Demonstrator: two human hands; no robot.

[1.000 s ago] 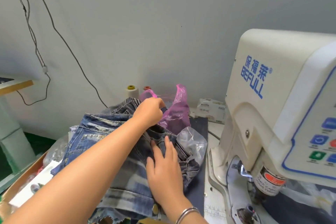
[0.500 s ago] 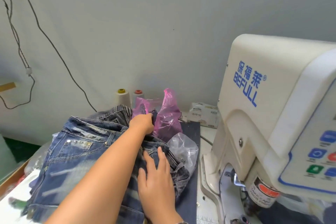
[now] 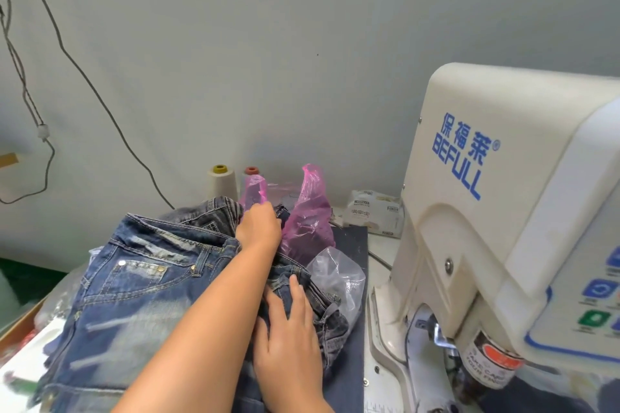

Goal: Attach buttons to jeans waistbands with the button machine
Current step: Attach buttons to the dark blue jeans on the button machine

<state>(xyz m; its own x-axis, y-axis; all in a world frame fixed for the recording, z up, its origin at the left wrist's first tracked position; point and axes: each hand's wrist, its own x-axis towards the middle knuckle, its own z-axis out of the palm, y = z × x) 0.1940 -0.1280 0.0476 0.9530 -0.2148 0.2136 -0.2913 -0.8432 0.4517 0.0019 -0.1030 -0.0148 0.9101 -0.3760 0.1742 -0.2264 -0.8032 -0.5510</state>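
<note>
A pile of blue jeans (image 3: 134, 295) lies on the table left of the white BEFULL button machine (image 3: 503, 211). My left hand (image 3: 258, 226) reaches over the pile to a pink plastic bag (image 3: 308, 211) and curls its fingers round the bag's left edge; the fingertips are hidden. My right hand (image 3: 288, 332) lies flat, fingers straight, on the dark crumpled waistband near the pile's right side. The machine's press head (image 3: 439, 335) sits low at the right, apart from both hands.
A clear plastic bag (image 3: 339, 271) lies between jeans and machine on a dark mat (image 3: 352, 362). Two thread cones (image 3: 219, 183) and a tissue pack (image 3: 375, 214) stand by the wall. Cables (image 3: 84, 77) hang at left. A cardboard box edge (image 3: 16, 329) shows at lower left.
My left hand has dropped from holding the pink bag's handle up to the bag's mouth at the pile. My right hand has stayed flat on the jeans. The camera has swung left.
</note>
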